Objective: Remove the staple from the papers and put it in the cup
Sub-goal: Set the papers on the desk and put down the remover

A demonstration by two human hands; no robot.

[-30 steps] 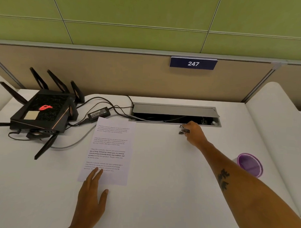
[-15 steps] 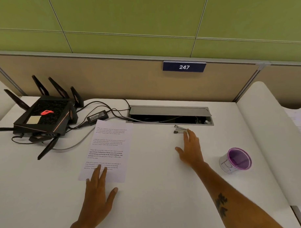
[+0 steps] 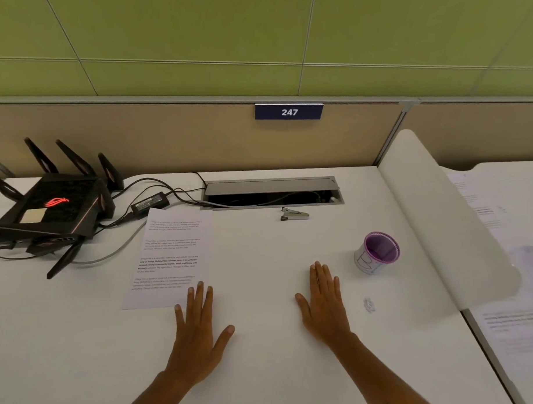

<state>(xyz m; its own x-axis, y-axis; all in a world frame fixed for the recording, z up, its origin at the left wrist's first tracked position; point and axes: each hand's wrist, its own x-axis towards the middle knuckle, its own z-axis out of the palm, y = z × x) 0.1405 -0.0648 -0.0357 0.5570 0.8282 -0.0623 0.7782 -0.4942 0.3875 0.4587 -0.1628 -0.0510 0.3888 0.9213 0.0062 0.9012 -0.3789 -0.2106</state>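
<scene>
Purple cup [image 3: 377, 253] contents unreadable

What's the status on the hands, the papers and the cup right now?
Left hand flat, open, fingertips on the papers. Right hand flat, open, empty. Staple remover lies by the cable slot. Cup upright, nothing blocking.

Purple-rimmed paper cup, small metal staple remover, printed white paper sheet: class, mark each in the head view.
Purple-rimmed paper cup [image 3: 366, 261]: head view, on its white outer wall.
Small metal staple remover [image 3: 301, 214]: head view, on its silver body.
Printed white paper sheet [image 3: 172, 259]: head view, on its printed middle.
</scene>
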